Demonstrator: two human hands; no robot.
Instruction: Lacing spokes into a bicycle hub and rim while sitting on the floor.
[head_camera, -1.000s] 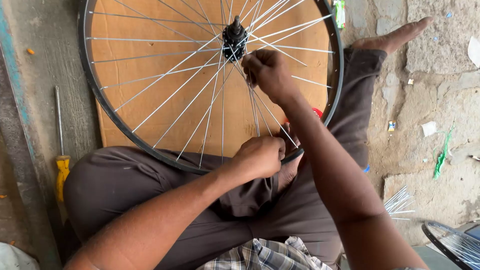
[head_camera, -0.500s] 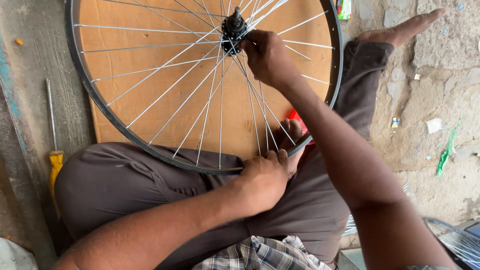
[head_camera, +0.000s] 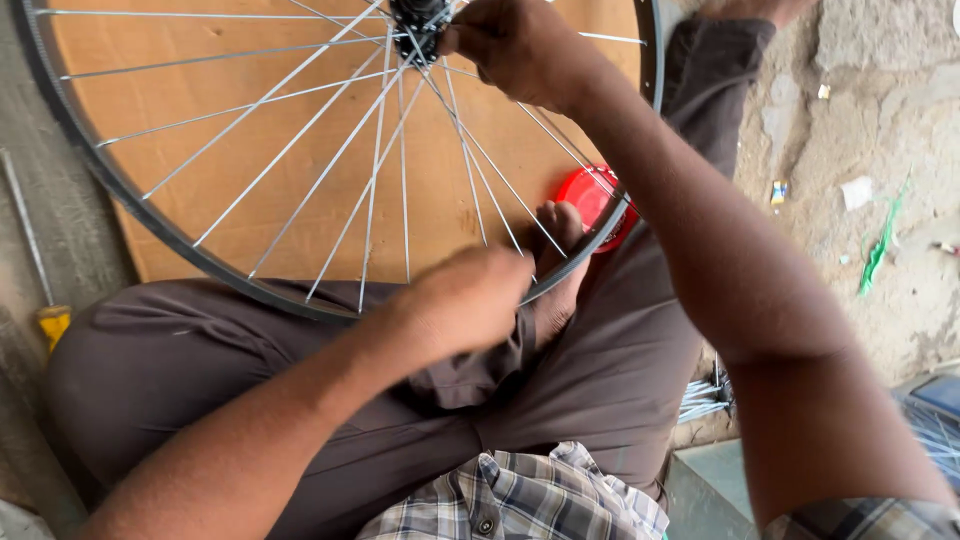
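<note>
While the bicycle wheel (head_camera: 300, 170) leaned on the person's lap over a wooden board (head_camera: 200, 160), the right hand (head_camera: 520, 45) pinched spokes right by the black hub (head_camera: 418, 22). The left hand (head_camera: 465, 300) was curled closed at the rim's near edge, can't tell around what.

Wheel (head_camera: 300, 170) shifted up & closer, right hand (head_camera: 520, 45) still at hub (head_camera: 420, 22), left hand (head_camera: 465, 300) blurred at rim.

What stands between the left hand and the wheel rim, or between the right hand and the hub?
Nothing visible. The left hand is closed at the rim, over the spoke ends. The right hand already touches the hub.
</note>
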